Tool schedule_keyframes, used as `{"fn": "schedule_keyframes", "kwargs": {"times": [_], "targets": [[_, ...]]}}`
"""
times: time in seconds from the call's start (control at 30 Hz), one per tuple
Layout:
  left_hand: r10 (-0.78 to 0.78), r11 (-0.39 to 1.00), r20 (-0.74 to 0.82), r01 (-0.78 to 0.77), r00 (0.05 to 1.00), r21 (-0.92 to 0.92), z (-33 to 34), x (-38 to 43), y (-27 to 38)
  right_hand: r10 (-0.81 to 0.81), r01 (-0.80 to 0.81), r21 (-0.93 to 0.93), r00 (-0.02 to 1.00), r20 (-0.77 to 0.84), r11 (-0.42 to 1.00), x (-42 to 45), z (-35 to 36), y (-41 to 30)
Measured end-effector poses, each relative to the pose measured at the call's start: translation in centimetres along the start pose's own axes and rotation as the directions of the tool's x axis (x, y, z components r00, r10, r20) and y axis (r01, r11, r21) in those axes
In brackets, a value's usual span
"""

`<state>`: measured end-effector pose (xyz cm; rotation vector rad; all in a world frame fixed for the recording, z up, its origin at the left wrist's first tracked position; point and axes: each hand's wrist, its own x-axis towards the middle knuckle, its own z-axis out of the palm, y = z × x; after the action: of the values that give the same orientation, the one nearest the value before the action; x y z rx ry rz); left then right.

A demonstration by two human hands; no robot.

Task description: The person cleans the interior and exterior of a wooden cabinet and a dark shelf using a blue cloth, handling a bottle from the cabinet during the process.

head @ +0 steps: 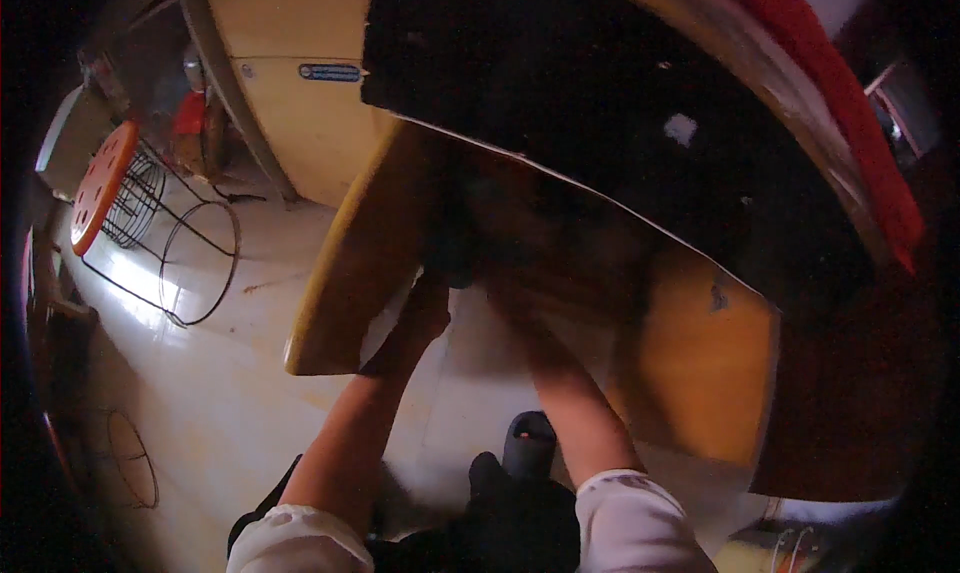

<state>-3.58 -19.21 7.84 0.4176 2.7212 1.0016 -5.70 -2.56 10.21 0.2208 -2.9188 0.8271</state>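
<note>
Both my forearms reach forward and down into the deep shadow beneath a dark tabletop point(585, 107). My left hand point(433, 303) is at the shadow's edge, beside a yellow-edged wooden panel point(330, 288); its fingers are lost in the dark. My right hand point(506, 295) fades into the same shadow, to the right of the left one. A dark object point(454, 261), too dim to name, lies just ahead of the hands. What either hand touches cannot be made out.
An orange-topped metal stool point(105, 186) lies tipped on the tiled floor point(277, 415) at the left. A pale cabinet point(300, 130) stands ahead. An orange wooden panel point(697, 363) is at the right. My foot in a dark slipper point(529, 445) is below.
</note>
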Motion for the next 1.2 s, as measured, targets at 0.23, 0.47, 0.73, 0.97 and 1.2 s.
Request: {"fn": "schedule_keyframes", "kwargs": {"times": [0.23, 0.47, 0.73, 0.97, 1.2], "targets": [[0.108, 0.980, 0.184, -0.136, 0.977, 0.145, 3.8, 0.1, 9.1, 0.156, -0.158, -0.056, 0.987, -0.029, 0.986, -8.0, -8.3, 4.2], [0.204, 0.723, -0.160, -0.259, 0.966, -0.641, 8.9, 3.5, 19.1, 0.294, -0.411, -0.189, 0.844, -0.449, 0.892, -5.4, -14.3, 8.8], [0.437, 0.685, -0.171, -0.451, 0.883, -0.572, 11.4, 3.2, 18.1, 0.811, -0.822, 0.029, 0.554, -0.187, 0.568, -6.5, -6.9, 25.1], [0.409, 0.824, 0.033, -0.354, 0.912, -0.442, 9.0, 2.3, 17.9, 0.836, -0.834, 0.067, 0.544, -0.069, 0.548, -4.6, -6.6, 24.7], [0.396, 0.918, 0.422, -0.338, 0.816, -0.208, 3.8, 0.6, 17.9, 0.766, -0.701, 0.352, 0.638, -0.079, 0.620, -7.7, -7.7, 19.6]]}}
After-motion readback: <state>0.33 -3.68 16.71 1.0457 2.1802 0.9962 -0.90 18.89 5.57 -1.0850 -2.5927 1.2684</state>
